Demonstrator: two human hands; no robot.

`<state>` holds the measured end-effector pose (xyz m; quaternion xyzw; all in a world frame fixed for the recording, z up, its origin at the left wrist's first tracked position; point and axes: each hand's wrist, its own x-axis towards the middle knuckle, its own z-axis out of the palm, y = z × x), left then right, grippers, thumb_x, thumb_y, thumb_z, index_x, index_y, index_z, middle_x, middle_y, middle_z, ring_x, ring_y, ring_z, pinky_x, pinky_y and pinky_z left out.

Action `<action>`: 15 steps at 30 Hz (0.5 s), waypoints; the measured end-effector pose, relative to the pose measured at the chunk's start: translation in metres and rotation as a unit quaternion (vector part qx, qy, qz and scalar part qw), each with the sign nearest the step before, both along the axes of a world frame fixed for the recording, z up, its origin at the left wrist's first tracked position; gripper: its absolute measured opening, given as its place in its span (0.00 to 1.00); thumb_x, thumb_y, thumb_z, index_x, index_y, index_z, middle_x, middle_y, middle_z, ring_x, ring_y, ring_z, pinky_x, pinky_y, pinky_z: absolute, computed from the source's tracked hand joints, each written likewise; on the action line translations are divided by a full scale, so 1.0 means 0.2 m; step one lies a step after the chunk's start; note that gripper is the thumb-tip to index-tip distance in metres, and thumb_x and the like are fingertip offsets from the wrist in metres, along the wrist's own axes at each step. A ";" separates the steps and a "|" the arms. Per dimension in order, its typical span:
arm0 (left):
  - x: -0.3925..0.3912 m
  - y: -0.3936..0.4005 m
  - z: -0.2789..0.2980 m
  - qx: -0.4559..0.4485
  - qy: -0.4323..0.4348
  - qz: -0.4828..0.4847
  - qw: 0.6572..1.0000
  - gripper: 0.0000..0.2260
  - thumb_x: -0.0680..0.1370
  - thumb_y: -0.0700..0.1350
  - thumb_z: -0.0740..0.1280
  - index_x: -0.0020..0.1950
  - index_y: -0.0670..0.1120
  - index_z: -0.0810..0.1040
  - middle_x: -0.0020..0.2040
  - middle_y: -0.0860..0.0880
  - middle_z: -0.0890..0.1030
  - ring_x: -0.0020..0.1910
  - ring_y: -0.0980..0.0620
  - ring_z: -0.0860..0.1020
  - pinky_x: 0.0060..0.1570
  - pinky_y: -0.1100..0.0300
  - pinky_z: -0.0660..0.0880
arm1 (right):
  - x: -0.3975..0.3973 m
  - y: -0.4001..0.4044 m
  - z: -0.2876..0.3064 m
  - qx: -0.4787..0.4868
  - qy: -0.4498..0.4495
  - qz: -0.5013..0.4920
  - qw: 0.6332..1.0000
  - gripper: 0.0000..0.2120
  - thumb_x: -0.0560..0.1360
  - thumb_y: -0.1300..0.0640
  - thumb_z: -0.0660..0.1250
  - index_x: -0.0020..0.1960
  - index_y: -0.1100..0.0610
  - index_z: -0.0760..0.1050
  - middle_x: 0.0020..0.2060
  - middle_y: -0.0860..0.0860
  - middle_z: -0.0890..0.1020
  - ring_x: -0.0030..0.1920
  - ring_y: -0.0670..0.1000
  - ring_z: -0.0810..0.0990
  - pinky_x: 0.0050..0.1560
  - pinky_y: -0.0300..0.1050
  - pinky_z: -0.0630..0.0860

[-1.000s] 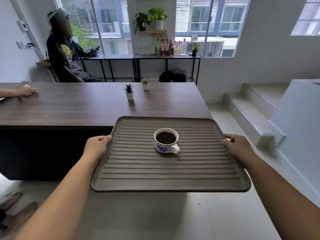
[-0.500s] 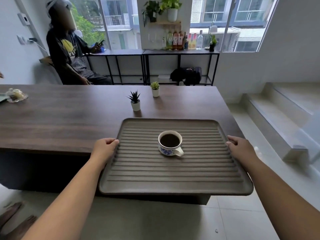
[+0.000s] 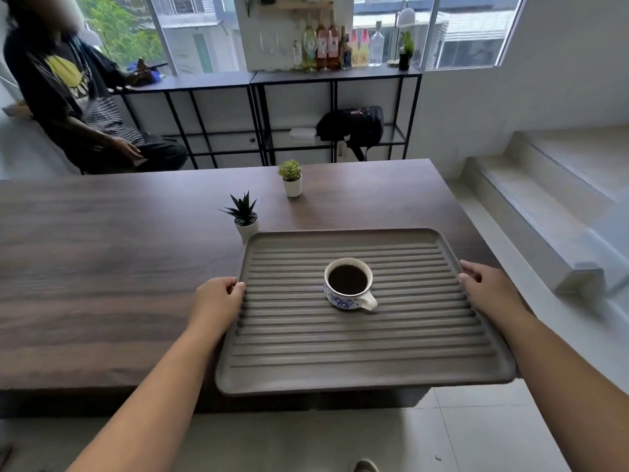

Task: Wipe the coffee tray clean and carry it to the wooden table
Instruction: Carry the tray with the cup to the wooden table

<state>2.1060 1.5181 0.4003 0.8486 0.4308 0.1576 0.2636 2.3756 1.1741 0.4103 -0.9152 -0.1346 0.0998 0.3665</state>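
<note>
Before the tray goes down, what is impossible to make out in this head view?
- Whether the grey ribbed tray touches the dark wooden table: its underside is hidden.
- Fingers of the left hand and right hand under the rim.
- Labels on the windowsill bottles: too small.

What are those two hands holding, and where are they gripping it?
The ribbed tray with a coffee cup on it. The left hand grips its left rim, the right hand its right rim.
</note>
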 end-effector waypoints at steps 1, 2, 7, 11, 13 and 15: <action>0.04 0.01 -0.01 0.005 0.002 -0.002 1.000 0.13 0.78 0.46 0.63 0.35 0.45 0.79 0.32 0.49 0.80 0.38 0.47 0.76 0.38 0.57 0.67 | 0.03 0.01 -0.01 -0.003 0.001 0.000 1.000 0.19 0.77 0.59 0.63 0.67 0.59 0.72 0.62 0.58 0.78 0.62 0.59 0.75 0.64 0.53 0.70; 0.07 0.01 -0.02 0.009 0.004 -0.004 1.000 0.14 0.78 0.46 0.63 0.35 0.45 0.78 0.31 0.50 0.79 0.38 0.48 0.76 0.38 0.57 0.66 | 0.06 0.02 -0.01 -0.007 0.003 -0.002 1.000 0.19 0.77 0.58 0.63 0.68 0.58 0.72 0.62 0.58 0.78 0.62 0.59 0.75 0.64 0.53 0.70; 0.18 0.03 -0.07 0.018 0.000 0.014 1.000 0.13 0.78 0.45 0.63 0.36 0.42 0.79 0.36 0.45 0.80 0.40 0.45 0.76 0.39 0.57 0.65 | 0.19 0.05 -0.02 -0.013 -0.004 0.000 1.000 0.18 0.78 0.58 0.63 0.68 0.57 0.72 0.60 0.58 0.79 0.59 0.59 0.76 0.61 0.49 0.69; 0.24 0.01 -0.08 0.032 -0.014 0.041 0.999 0.11 0.79 0.44 0.63 0.43 0.42 0.82 0.43 0.43 0.80 0.45 0.43 0.75 0.43 0.57 0.65 | 0.26 0.09 -0.02 -0.018 -0.006 0.009 1.000 0.18 0.78 0.58 0.62 0.68 0.56 0.72 0.60 0.58 0.79 0.59 0.60 0.76 0.61 0.50 0.69; 0.26 0.01 -0.08 0.042 -0.012 0.051 0.998 0.11 0.79 0.44 0.63 0.46 0.41 0.83 0.45 0.40 0.80 0.48 0.40 0.76 0.43 0.56 0.66 | 0.27 0.10 -0.03 -0.018 -0.007 0.014 1.000 0.19 0.78 0.57 0.62 0.68 0.55 0.72 0.60 0.57 0.80 0.59 0.59 0.76 0.61 0.50 0.70; 0.26 0.00 -0.09 0.050 -0.012 0.058 0.997 0.11 0.79 0.43 0.63 0.49 0.40 0.83 0.46 0.39 0.80 0.49 0.39 0.76 0.45 0.55 0.68 | 0.28 0.11 -0.04 -0.018 -0.007 0.021 1.000 0.19 0.78 0.57 0.62 0.68 0.55 0.71 0.60 0.56 0.79 0.59 0.59 0.76 0.61 0.51 0.70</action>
